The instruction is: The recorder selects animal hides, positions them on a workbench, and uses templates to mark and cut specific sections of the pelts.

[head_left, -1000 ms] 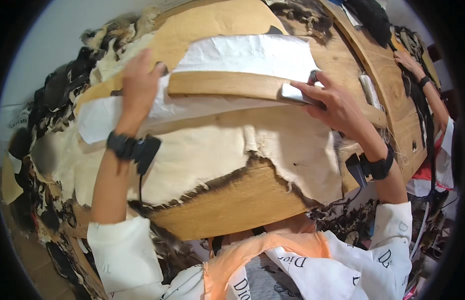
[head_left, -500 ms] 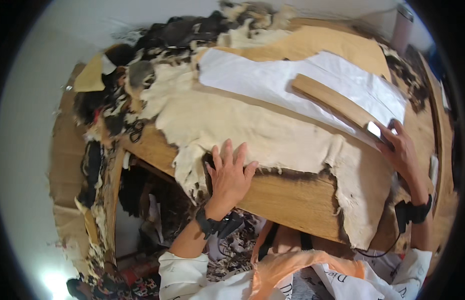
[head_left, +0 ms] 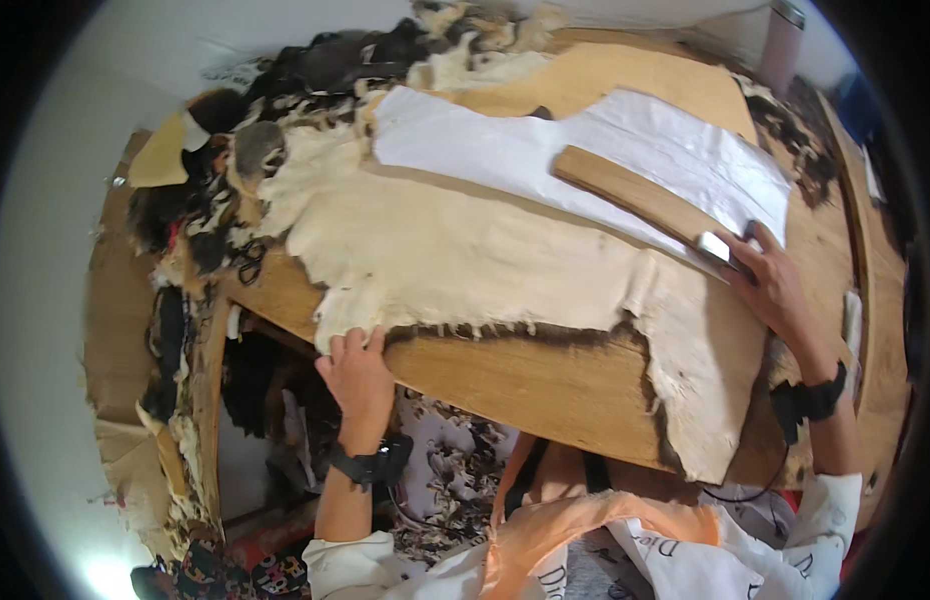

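Note:
A pale animal pelt (head_left: pixel 455 240), skin side up with dark fur showing along its near edge, lies over the wooden table. My left hand (head_left: pixel 360 385) is at the pelt's near left corner, fingers curled over its edge. My right hand (head_left: pixel 775 285) is closed around a small dark object with a shiny white face (head_left: pixel 714 246); its kind is not clear. That object is at the near right end of a flat wooden strip (head_left: pixel 625 190). Under the strip is a white pattern sheet (head_left: pixel 485 138), lying across the far part of the pelt.
A tan sheet (head_left: pixel 645 80) lies behind the white one. Fur scraps (head_left: pixel 335 65) are heaped at the far left, near black-handled scissors (head_left: pixel 250 265). A pink bottle (head_left: pixel 781 50) stands at the far right. Left of my left arm is an opening in the table (head_left: pixel 270 420).
My left hand has moved left from the pelt's near edge to its corner, its spread fingers now curled. The pelt's near left corner lies flatter. My right hand keeps its place by the strip.

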Available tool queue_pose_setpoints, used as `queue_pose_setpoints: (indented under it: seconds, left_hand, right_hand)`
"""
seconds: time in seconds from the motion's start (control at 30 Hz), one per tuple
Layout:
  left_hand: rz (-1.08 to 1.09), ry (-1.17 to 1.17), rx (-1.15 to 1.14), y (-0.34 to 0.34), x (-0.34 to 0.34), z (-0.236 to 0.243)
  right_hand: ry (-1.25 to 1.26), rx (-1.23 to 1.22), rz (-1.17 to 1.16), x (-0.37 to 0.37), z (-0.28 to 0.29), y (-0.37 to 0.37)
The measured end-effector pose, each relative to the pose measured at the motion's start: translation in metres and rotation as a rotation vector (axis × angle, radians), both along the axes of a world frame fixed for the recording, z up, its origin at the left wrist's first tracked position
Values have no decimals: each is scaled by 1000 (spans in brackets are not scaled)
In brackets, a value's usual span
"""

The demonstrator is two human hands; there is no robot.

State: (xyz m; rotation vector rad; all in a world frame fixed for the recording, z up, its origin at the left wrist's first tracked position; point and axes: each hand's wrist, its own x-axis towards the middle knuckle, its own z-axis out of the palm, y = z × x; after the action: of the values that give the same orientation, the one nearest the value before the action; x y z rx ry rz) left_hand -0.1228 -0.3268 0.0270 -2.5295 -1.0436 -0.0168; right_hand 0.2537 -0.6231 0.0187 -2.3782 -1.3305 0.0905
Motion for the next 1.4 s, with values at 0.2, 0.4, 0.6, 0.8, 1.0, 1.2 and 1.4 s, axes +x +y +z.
queue_pose_setpoints:
  seconds: [0.2, 0.4, 0.6, 0.8, 1.0, 1.2, 1.4]
  left_hand:
    - [-121, -184, -83, -35, 56, 17]
    - [-580, -307, -450, -86, 141, 7]
    - [-790, -155, -495, -131, 159, -19]
    - [-917, -48, -520, -177, 146, -25]
    - [-1081, -116, -628, -220, 127, -23]
    - [-1130, -245, -710, -239, 121, -30]
    - [-1131, -305, -707, -246, 123, -29]
  right_hand:
    - [-77, 5, 50, -9, 6, 16]
    - [-100, 228, 23, -46, 34, -19]
    - [-42, 237, 6, -58, 22, -75]
    - [69, 308, -14, -73, 8, -110]
    - [1575, 1023, 100, -83, 24, -116]
    - [1043, 460, -44, -104, -1, -107]
    - [607, 357, 153, -106, -6, -103]
